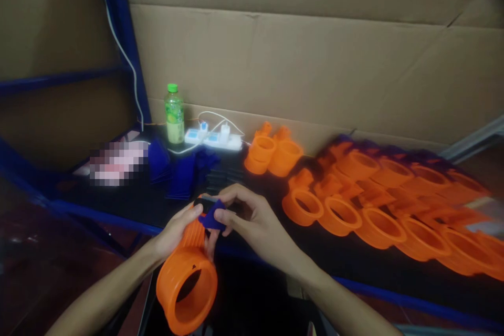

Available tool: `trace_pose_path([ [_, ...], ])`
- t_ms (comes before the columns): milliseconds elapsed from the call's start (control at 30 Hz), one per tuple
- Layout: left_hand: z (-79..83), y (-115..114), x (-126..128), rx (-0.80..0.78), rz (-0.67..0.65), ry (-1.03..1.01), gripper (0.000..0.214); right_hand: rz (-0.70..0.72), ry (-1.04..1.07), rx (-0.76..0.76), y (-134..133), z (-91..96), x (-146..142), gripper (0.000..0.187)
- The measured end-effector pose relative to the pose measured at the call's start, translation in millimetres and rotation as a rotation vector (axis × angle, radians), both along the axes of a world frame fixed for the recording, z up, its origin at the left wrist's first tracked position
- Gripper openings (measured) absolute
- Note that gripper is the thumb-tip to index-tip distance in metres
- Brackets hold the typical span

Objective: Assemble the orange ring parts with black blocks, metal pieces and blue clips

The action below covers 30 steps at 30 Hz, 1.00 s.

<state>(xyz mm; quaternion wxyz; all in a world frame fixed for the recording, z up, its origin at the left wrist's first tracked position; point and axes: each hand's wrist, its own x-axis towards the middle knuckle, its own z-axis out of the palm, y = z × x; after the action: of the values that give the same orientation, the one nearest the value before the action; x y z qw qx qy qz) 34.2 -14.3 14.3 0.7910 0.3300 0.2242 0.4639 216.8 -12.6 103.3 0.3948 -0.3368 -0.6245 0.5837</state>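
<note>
My left hand is closed around the ribbed neck of an orange plastic part with a wide open ring at its lower end. The ring hangs in front of the table's near edge. My right hand pinches a small dark blue piece between thumb and fingers. That blue piece is against the upper end of the orange neck, beside a black part near my left thumb. Whether the blue piece is attached there, I cannot tell. Some of my left fingers are hidden behind the neck.
Rows of similar orange parts cover the table's right side; two more stand at the back. Blue pieces and black strips lie beyond my hands. A green-capped bottle and a power strip stand by the cardboard wall.
</note>
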Motion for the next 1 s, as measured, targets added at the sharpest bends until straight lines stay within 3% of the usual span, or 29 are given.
trace_pose_path([
  [100,3.0,1.7,3.4,0.028,-0.084,-0.058,0.040,0.001,-0.060,0.034,1.7,8.5,1.9,0.028],
  [267,11.0,5.1,6.7,0.052,0.012,-0.151,0.032,-0.047,-0.324,0.230,47.3,17.7,-1.5,0.041],
  [400,13.4,8.3,5.4,0.028,-0.040,-0.105,0.040,-0.171,-0.832,0.500,101.3,15.1,-32.9,0.042],
  [500,11.0,10.7,3.1,0.022,-0.105,-0.076,0.052,-0.149,-1.008,0.537,124.1,9.6,-64.4,0.043],
  [600,6.1,10.6,1.3,0.091,-0.150,-0.090,0.062,-0.157,-1.086,0.552,127.6,4.1,-85.4,0.037],
  [767,1.3,5.7,0.4,0.157,-0.003,-0.096,0.054,-0.187,-1.167,0.637,113.9,5.5,-89.1,0.024],
  [1000,1.8,3.9,2.5,0.093,0.000,-0.178,0.055,-0.427,-1.123,0.719,112.7,43.9,-49.9,0.036],
])
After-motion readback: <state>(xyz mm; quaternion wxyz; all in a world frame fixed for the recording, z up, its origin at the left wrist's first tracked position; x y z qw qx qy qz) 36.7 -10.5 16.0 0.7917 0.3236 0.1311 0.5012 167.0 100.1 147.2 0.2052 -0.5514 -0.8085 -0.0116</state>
